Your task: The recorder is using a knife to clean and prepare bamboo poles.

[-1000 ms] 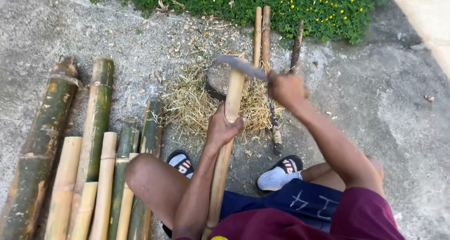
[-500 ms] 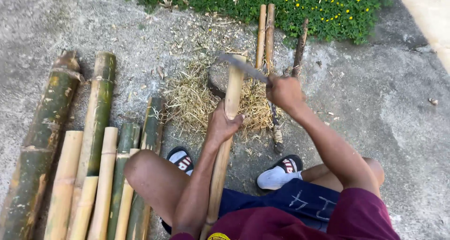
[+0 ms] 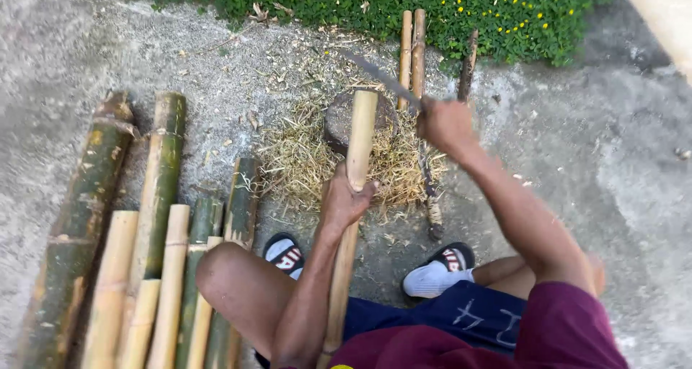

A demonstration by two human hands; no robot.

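Bamboo pole (image 3: 358,142) stands nearly upright between my knees, its top end near the stump (image 3: 339,120) at the middle of the shavings (image 3: 303,160). My left hand (image 3: 344,199) is wrapped tight round the pole about midway up, fingers closed. My right hand (image 3: 445,124) sits at 2 o'clock from the pole top, fist clenched on the handle of a machete (image 3: 378,76); the blade slants up toward 11 o'clock, raised clear above the pole's end, not touching it.

Off at 9 o'clock lies a row of bamboo lengths (image 3: 160,189), green and pale ones side by side on the concrete (image 3: 598,160). At 12 o'clock two thin poles (image 3: 412,48) run up toward the green plants (image 3: 447,9) with yellow flowers, a darker stick (image 3: 468,63) just beside them. My feet in sandals (image 3: 285,254) rest at 6 o'clock, either side of the pole.
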